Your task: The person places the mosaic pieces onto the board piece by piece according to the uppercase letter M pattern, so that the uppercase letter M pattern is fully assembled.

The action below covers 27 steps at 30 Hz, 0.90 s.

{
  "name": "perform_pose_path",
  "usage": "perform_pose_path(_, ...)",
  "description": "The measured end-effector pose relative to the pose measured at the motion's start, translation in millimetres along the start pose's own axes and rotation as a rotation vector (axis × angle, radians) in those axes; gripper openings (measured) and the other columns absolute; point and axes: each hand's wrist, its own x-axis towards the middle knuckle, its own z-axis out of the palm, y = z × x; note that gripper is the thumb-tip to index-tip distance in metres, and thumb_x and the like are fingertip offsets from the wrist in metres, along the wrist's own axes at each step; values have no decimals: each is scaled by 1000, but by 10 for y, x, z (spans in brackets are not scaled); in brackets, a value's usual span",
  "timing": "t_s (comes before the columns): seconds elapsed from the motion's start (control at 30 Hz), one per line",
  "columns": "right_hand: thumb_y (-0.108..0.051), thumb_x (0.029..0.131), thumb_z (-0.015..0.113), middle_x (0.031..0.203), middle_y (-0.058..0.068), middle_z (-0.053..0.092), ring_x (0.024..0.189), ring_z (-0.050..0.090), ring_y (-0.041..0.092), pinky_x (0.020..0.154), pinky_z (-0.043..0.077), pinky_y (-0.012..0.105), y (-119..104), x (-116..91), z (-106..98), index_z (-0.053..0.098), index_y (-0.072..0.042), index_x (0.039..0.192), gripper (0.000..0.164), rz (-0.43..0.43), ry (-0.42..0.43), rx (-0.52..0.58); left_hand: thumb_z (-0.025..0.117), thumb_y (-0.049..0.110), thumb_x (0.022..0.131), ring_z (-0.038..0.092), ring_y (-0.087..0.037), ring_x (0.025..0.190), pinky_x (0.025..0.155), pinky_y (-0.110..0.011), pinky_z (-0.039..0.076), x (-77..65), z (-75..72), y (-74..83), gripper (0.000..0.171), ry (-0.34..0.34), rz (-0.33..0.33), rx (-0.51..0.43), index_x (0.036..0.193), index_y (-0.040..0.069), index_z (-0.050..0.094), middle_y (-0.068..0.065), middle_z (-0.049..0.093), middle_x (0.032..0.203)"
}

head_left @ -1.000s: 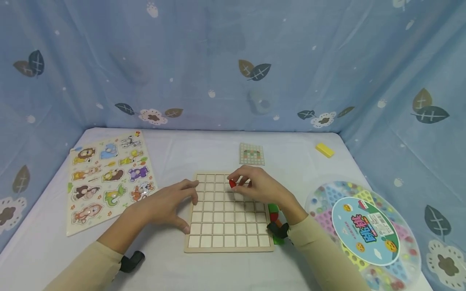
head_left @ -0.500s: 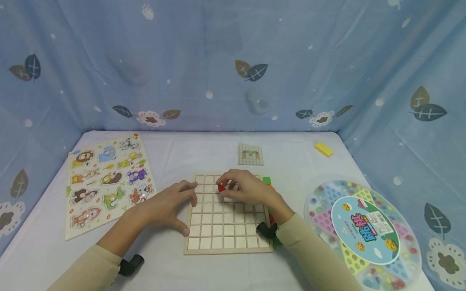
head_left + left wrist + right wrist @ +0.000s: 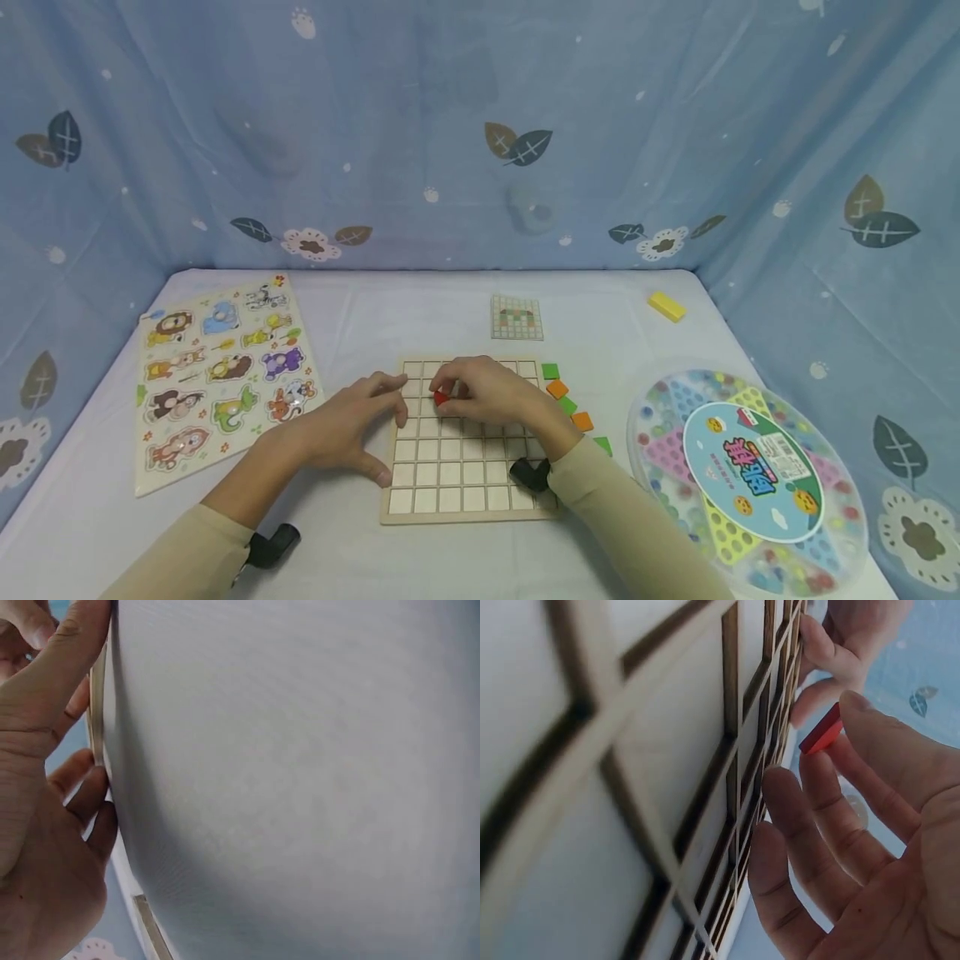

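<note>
A wooden grid board [image 3: 461, 475] lies in the middle of the white table, its visible squares bare. My right hand [image 3: 491, 392] is over the board's upper left part and pinches a small red tile [image 3: 823, 733] between thumb and fingertips. In the right wrist view the tile is tilted and apart from the grid, while the other fingers are near the board. My left hand [image 3: 337, 425] rests at the board's left edge, thumb low and fingers higher, spread apart. Green and orange tiles [image 3: 582, 422] lie in a line along the board's right side, partly behind the right forearm.
Behind the board lies a small card [image 3: 516, 318] with a gridded colour pattern. An animal puzzle board [image 3: 225, 371] is at the left, and a round Chinese checkers set [image 3: 750, 475] at the right. A yellow block [image 3: 667, 307] sits at the back right.
My right hand has moved left across the board with the red tile, uncovering more of the green and orange tiles. The left hand has stayed at the board's edge.
</note>
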Motion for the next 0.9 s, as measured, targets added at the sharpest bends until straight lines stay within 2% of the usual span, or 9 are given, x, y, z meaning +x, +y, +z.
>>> perform_pose_path(0.13, -24, 97, 73, 111, -5, 70, 85, 62, 7, 79, 53, 25, -11, 23, 26, 70, -13, 120, 26, 21, 11, -19, 88, 66, 59, 42, -40, 142, 110, -59, 42, -5, 2, -3, 68, -6, 8, -20, 109, 32, 57, -11, 34, 163)
perform_pose_path(0.33, -24, 97, 73, 107, -4, 71, 84, 62, 7, 78, 52, 25, -25, 46, 28, 70, -13, 119, 25, 44, 14, -39, 88, 61, 65, 28, -45, 151, 116, -63, 34, -34, -3, -14, 65, -39, 5, -90, 112, 31, 56, -13, 25, 168)
perform_pose_path(0.43, -26, 97, 73, 105, -5, 71, 85, 62, 7, 79, 52, 25, -38, 68, 37, 70, -14, 118, 24, 50, 13, -60, 88, 60, 67, 25, -46, 152, 117, -63, 31, -46, -17, -20, 63, -49, 10, -95, 113, 31, 56, -13, 23, 169)
perform_pose_path(0.6, -30, 97, 73, 101, -8, 70, 84, 61, 7, 79, 52, 25, -108, 116, 48, 71, -17, 114, 22, 75, 18, -92, 89, 58, 65, 31, -44, 149, 116, -61, 35, -42, -56, -7, 63, -30, 24, -62, 111, 30, 57, -14, 28, 166)
perform_pose_path(0.73, -29, 96, 74, 99, -7, 70, 84, 61, 8, 78, 52, 26, -155, 150, 48, 71, -16, 112, 21, 79, 5, -72, 91, 56, 64, 35, -43, 147, 113, -61, 37, -37, -61, 5, 63, -26, 25, -62, 109, 29, 58, -14, 30, 164)
perform_pose_path(0.9, -29, 96, 74, 100, -7, 69, 88, 61, 8, 82, 52, 27, -107, 169, 66, 71, -15, 112, 22, 112, -4, -30, 90, 58, 63, 36, -43, 146, 114, -61, 37, -19, -22, -9, 64, -23, 20, -74, 110, 29, 58, -13, 30, 165)
